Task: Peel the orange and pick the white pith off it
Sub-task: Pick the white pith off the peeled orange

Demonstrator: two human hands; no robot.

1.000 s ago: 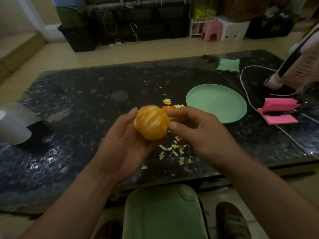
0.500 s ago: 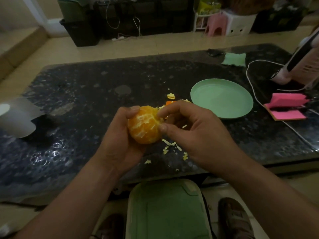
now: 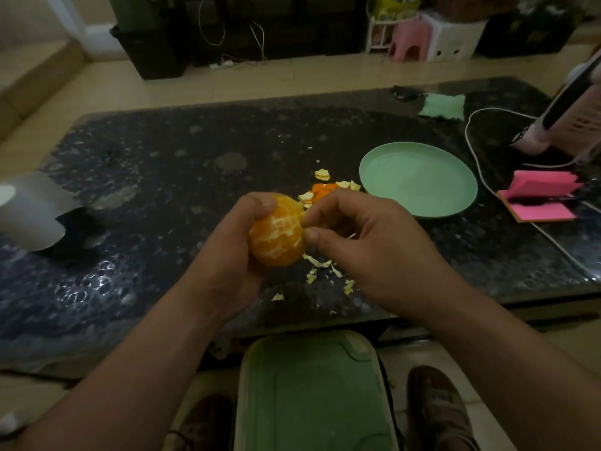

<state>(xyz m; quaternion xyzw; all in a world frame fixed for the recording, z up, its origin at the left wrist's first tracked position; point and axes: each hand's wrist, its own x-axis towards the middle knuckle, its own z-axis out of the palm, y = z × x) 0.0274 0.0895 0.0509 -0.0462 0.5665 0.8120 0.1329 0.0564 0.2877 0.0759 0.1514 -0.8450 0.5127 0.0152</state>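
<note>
Head view, centre of the frame: the left hand [image 3: 227, 255] cups the peeled orange [image 3: 276, 236] over the near part of the dark worktop [image 3: 162, 157], fingers curled round it, thumb on top. The right hand [image 3: 367, 255] is closed in on the fruit's right side, thumb and forefinger pinching the white pith [image 3: 280, 230] there. Pith scraps [image 3: 322, 265] lie just below, peel pieces [image 3: 325, 187] just above, beside the green plate [image 3: 419, 180] to the right.

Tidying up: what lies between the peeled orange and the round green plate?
Torn orange and pale peel scraps on the dark speckled table, head view.
</note>
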